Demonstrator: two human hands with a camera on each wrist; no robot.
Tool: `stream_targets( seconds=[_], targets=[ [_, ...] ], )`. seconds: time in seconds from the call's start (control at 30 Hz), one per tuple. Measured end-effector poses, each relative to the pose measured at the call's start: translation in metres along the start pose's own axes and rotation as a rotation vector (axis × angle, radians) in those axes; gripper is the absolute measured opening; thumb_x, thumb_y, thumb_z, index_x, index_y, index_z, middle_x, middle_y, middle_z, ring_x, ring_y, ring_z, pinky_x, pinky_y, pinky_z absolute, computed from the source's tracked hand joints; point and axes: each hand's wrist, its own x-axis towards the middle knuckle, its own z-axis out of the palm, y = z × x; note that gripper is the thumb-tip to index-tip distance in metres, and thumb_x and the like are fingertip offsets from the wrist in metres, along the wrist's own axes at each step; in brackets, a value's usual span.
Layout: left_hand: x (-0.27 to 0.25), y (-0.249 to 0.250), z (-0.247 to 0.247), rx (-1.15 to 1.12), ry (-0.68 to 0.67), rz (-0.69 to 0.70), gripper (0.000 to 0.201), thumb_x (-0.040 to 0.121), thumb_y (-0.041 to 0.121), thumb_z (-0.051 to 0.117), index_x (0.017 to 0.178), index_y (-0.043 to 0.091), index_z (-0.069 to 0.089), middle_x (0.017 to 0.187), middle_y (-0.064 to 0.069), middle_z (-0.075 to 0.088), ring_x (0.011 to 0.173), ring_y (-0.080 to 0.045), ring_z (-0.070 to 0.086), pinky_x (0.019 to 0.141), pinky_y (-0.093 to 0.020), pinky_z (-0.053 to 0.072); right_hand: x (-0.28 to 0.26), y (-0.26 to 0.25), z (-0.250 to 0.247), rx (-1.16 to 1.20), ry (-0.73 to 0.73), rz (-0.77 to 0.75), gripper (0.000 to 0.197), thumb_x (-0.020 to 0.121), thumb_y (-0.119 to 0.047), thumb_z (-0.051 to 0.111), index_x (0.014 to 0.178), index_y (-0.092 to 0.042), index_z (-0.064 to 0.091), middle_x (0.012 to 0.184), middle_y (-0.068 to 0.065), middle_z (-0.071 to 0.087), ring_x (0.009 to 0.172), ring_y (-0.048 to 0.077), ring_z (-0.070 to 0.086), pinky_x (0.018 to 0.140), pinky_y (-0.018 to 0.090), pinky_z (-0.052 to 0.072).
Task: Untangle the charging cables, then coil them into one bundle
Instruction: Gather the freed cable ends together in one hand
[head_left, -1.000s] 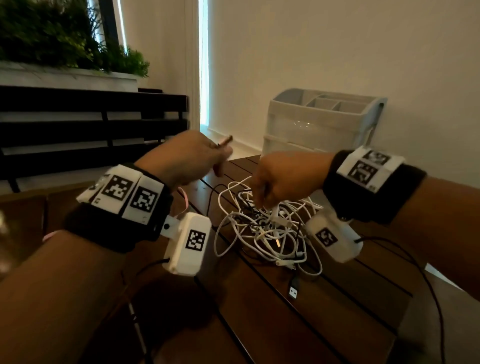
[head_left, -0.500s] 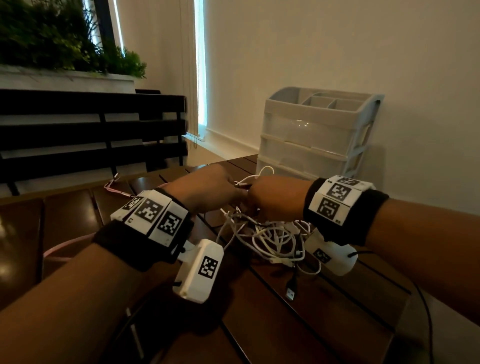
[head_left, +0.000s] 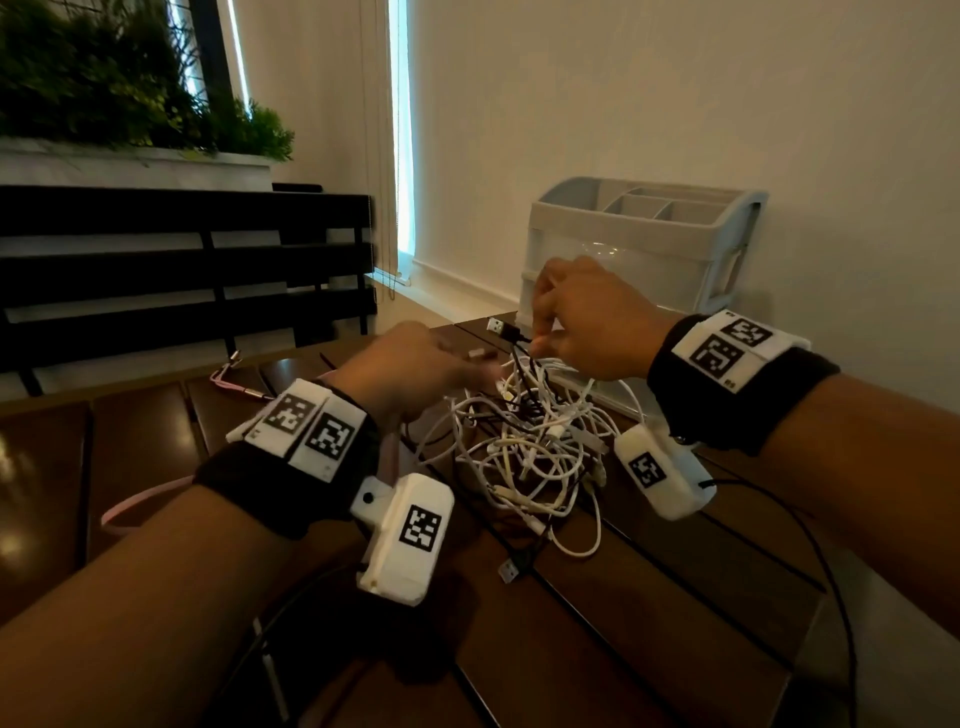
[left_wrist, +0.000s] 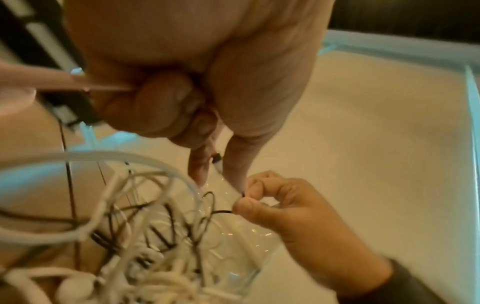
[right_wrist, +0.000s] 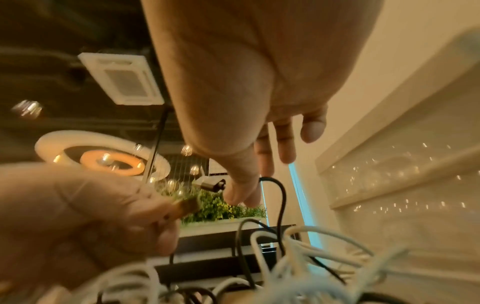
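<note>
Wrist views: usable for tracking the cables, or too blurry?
Left wrist view: right hand pinching the thin black cable reads sharp, near white cable loops smear. Right wrist view: left hand and white cables are blurred, ceiling lamp glares. Head view: dim, left hand's fingers motion-blurred.

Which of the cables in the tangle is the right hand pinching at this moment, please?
The right hand pinches the thin black cable just behind its USB plug; the white cables lie heaped on the table.

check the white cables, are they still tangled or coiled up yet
Still tangled. The white cables lie in a loose knotted heap on the table, with a black cable that the right hand pinches running into it.
</note>
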Motion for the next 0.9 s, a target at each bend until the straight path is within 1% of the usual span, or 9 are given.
stream_targets(
  seconds=[0.07,0.13,0.23,0.33,0.4,0.57,0.73,0.8,0.9],
  targets=[
    [0.004,0.004,-0.004,-0.325,0.079,-0.045,0.033,0.09,0.036,0.065,0.082,0.004,0.064,0.049,0.004,0.039,0.037,-0.009,0.031,0.041,-0.02,0.025,0.0,-0.001,-0.002,0.218,-0.004,0.03,0.016,0.085,-0.033,0.07,0.08,-0.018,0.069,0.083,-0.004,0.063,0.079,0.01,0.056,0.073,0.03,0.044],
    [0.005,0.008,-0.005,-0.493,0.081,-0.076,0.036,0.096,0.037,0.055,0.079,0.006,0.06,0.052,0.0,0.033,0.041,-0.012,0.026,0.044,-0.022,0.021,0.0,-0.006,-0.002,0.359,0.018,0.063,0.017,0.084,-0.029,0.072,0.077,-0.014,0.069,0.073,-0.006,0.065,0.069,0.007,0.06,0.067,0.026,0.046],
    [0.002,0.009,-0.001,-0.544,0.029,-0.08,0.041,0.099,0.038,0.048,0.079,0.007,0.064,0.05,0.002,0.035,0.041,-0.011,0.029,0.044,-0.023,0.025,0.0,-0.015,0.001,0.504,0.042,0.085,0.014,0.084,-0.027,0.072,0.075,-0.016,0.069,0.068,-0.008,0.067,0.062,0.001,0.062,0.062,0.018,0.048],
    [0.0,0.009,0.004,-0.572,-0.01,-0.04,0.031,0.1,0.03,0.049,0.087,0.011,0.069,0.054,0.001,0.039,0.043,-0.009,0.033,0.044,-0.023,0.029,0.001,-0.021,0.006,0.601,0.041,0.125,0.018,0.082,-0.025,0.073,0.066,-0.021,0.065,0.059,-0.011,0.064,0.048,-0.006,0.057,0.049,0.007,0.041],
    [0.001,0.007,0.005,-0.588,0.011,-0.03,0.026,0.099,0.028,0.053,0.089,0.012,0.07,0.059,0.0,0.044,0.046,-0.01,0.034,0.044,-0.022,0.03,0.001,-0.022,0.006,0.689,0.051,0.159,0.019,0.082,-0.023,0.073,0.066,-0.019,0.065,0.059,-0.006,0.066,0.048,-0.003,0.06,0.048,0.007,0.043],
    [-0.003,0.01,0.008,-0.626,0.022,0.028,0.023,0.097,0.021,0.056,0.097,0.004,0.071,0.063,-0.002,0.06,0.036,-0.004,0.047,0.039,-0.016,0.035,-0.003,-0.027,0.007,0.756,0.058,0.108,0.024,0.083,-0.019,0.073,0.06,-0.02,0.065,0.067,0.007,0.072,0.065,0.019,0.07,0.06,0.021,0.055],
    [-0.002,0.011,0.006,-0.699,0.086,0.089,0.024,0.1,0.014,0.049,0.093,-0.002,0.065,0.068,-0.008,0.064,0.043,-0.007,0.056,0.038,-0.014,0.04,-0.002,-0.036,0.008,0.768,0.038,0.037,0.019,0.078,-0.02,0.077,0.066,-0.018,0.063,0.066,0.0,0.069,0.052,-0.002,0.059,0.05,0.009,0.044],
    [0.001,0.01,0.0,-0.721,0.13,0.104,0.027,0.102,0.015,0.043,0.084,0.003,0.061,0.071,-0.009,0.064,0.041,-0.006,0.05,0.038,-0.014,0.035,0.0,-0.036,0.009,0.747,-0.02,0.017,0.017,0.08,-0.021,0.076,0.077,-0.017,0.059,0.07,-0.001,0.068,0.056,-0.001,0.062,0.054,0.012,0.049],
    [0.006,0.011,-0.015,-0.834,0.174,0.161,0.032,0.103,0.018,0.038,0.074,0.013,0.052,0.06,0.0,0.061,0.052,-0.01,0.042,0.043,-0.019,0.032,0.003,-0.026,0.013,0.668,-0.121,0.007,0.01,0.091,-0.02,0.064,0.082,-0.02,0.057,0.074,-0.005,0.066,0.065,0.006,0.064,0.061,0.017,0.051]
  ],
)
